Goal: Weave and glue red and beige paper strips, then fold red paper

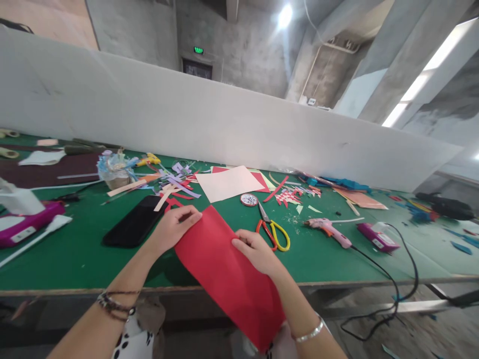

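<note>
A sheet of red paper (228, 269) is held up in front of me, tilted, its lower end hanging past the table's front edge. My left hand (174, 227) pinches its upper left corner between thumb and fingers. On the upper right edge, my right hand (256, 249) grips the same sheet with thumb on top and fingers curled. Just beyond my right hand lie scissors (270, 227) with one red and one yellow handle. A black phone (132, 222) rests on the table left of my left hand. Pale pink paper (230, 183) lies flat behind the red sheet.
On the green table (209, 197), paper strips (179, 184) are scattered at the back. A pink glue gun (331, 232) with a black cord lies right, near a purple power strip (377, 237). Another purple strip (32, 222) sits far left. A white panel (224, 124) stands behind.
</note>
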A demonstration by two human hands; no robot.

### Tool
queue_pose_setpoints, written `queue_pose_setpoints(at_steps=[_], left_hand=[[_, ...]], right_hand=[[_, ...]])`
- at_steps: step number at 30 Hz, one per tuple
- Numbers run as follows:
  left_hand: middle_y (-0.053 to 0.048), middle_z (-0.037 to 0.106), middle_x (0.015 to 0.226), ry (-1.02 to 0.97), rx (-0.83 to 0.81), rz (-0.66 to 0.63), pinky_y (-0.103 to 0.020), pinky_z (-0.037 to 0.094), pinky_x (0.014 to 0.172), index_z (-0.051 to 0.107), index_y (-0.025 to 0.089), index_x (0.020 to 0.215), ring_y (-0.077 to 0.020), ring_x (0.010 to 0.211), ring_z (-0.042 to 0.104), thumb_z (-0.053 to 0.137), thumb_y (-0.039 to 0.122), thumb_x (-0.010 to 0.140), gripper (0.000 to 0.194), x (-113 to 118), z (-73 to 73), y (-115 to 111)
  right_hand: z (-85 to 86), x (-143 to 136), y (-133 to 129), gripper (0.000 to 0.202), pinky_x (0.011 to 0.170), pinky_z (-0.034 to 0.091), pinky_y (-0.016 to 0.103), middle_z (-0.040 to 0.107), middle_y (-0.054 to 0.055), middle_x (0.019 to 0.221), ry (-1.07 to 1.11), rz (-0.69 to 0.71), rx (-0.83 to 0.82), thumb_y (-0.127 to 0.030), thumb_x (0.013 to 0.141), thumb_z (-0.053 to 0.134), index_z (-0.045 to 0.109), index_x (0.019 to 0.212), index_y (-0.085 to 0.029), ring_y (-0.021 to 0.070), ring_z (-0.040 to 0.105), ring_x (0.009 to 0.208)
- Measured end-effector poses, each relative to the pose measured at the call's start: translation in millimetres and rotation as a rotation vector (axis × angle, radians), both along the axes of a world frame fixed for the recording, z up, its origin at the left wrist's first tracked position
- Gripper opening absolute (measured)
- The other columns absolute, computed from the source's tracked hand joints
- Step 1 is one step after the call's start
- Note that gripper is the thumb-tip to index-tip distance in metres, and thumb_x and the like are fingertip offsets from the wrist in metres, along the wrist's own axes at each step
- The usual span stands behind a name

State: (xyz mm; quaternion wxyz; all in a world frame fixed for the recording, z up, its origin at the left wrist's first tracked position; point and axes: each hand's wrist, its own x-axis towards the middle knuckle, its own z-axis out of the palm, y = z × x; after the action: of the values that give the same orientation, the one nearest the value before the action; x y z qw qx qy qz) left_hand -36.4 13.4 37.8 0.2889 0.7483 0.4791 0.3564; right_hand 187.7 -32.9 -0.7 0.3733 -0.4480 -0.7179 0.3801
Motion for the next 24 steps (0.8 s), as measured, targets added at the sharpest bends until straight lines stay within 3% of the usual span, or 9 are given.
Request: queue_pose_setpoints(at_steps=[5, 7, 10, 13, 16, 18, 21, 24], left_hand=[[0.0, 0.064, 0.072, 0.124, 0.018, 0.016, -0.022, 0.043, 0.06, 0.058, 0.019, 0.073, -0.0169, 0.067, 0.057, 0.04, 0.053, 0.08, 0.039, -4.1, -3.2, -2.1], [-0.004, 0.066, 0.09, 0.258, 0.174, 0.036, -0.026, 0.045, 0.07, 0.061, 0.02, 0.09, -0.0208, 0.081, 0.059, 0.039, 0.048, 0.083, 0.036, -0.3, -5.7, -5.4], [-0.011, 0.057, 0.117, 0.453, 0.564, 0.048, -0.038, 0.038, 0.09, 0.054, 0.02, 0.113, -0.0271, 0.106, 0.052, 0.04, 0.035, 0.085, 0.035, 13.0, -10.6, -15.9], [-0.009, 0.058, 0.118, 0.605, 0.772, -0.087, -0.043, 0.026, 0.101, 0.056, 0.021, 0.11, -0.0249, 0.112, 0.049, 0.038, 0.021, 0.086, 0.03, 30.9, -17.8, -29.1], [-0.008, 0.067, 0.089, 0.766, 0.748, -0.097, -0.045, 0.025, 0.1, 0.06, 0.017, 0.094, -0.0216, 0.092, 0.059, 0.032, 0.008, 0.085, 0.031, 42.9, -24.6, -34.0], [-0.006, 0.066, 0.076, 0.831, 0.67, -0.11, -0.042, 0.033, 0.093, 0.059, 0.016, 0.084, -0.0197, 0.079, 0.06, 0.03, 0.004, 0.084, 0.032, 45.5, -26.8, -31.0], [-0.004, 0.064, 0.073, 0.807, 0.549, -0.192, -0.034, 0.04, 0.076, 0.055, 0.017, 0.073, -0.0176, 0.07, 0.059, 0.031, 0.008, 0.087, 0.029, 45.8, -25.9, -24.4], [-0.002, 0.062, 0.069, 0.73, 0.444, -0.212, -0.03, 0.039, 0.071, 0.051, 0.018, 0.07, -0.0164, 0.065, 0.058, 0.031, 0.017, 0.089, 0.028, 46.5, -22.8, -22.5]], right_hand=[[0.9, 13.4, 0.6, 0.026, 0.059, 0.032, 0.021, 0.056, 0.0, 0.073, -0.236, -0.055, 0.111, -0.028, 0.09, 0.032, 0.055, 0.083, -0.019, 0.012, 0.05, 0.067], [0.1, 11.0, -0.9, 0.026, 0.057, 0.03, 0.022, 0.058, 0.001, 0.072, -0.453, -0.131, 0.174, -0.024, 0.091, 0.03, 0.056, 0.087, -0.019, 0.0127, 0.052, 0.065], [-1.6, -0.2, -2.4, 0.026, 0.06, 0.029, 0.023, 0.061, 0.002, 0.074, -0.745, -0.158, 0.259, -0.021, 0.092, 0.032, 0.058, 0.088, -0.02, 0.0129, 0.055, 0.069], [-4.5, -14.9, -1.6, 0.024, 0.067, 0.03, 0.024, 0.062, 0.002, 0.078, -0.894, -0.181, 0.346, -0.021, 0.091, 0.035, 0.059, 0.091, -0.022, 0.0133, 0.056, 0.074], [-8.7, -25.9, -0.4, 0.02, 0.071, 0.029, 0.026, 0.061, 0.002, 0.078, -0.933, -0.225, 0.43, -0.019, 0.09, 0.039, 0.058, 0.093, -0.023, 0.0143, 0.055, 0.075], [-10.9, -29.5, -0.1, 0.019, 0.072, 0.029, 0.027, 0.061, 0.002, 0.078, -0.914, -0.247, 0.471, -0.017, 0.089, 0.039, 0.058, 0.091, -0.022, 0.0143, 0.054, 0.076], [-12.6, -30.6, 0.2, 0.015, 0.071, 0.028, 0.027, 0.06, 0.001, 0.077, -0.857, -0.297, 0.527, -0.015, 0.085, 0.042, 0.055, 0.081, -0.02, 0.014, 0.053, 0.074], [-13.7, -29.4, 1.6, 0.012, 0.064, 0.027, 0.026, 0.057, -0.001, 0.069, -0.816, -0.343, 0.574, -0.014, 0.079, 0.045, 0.051, 0.07, -0.019, 0.0133, 0.051, 0.066]])
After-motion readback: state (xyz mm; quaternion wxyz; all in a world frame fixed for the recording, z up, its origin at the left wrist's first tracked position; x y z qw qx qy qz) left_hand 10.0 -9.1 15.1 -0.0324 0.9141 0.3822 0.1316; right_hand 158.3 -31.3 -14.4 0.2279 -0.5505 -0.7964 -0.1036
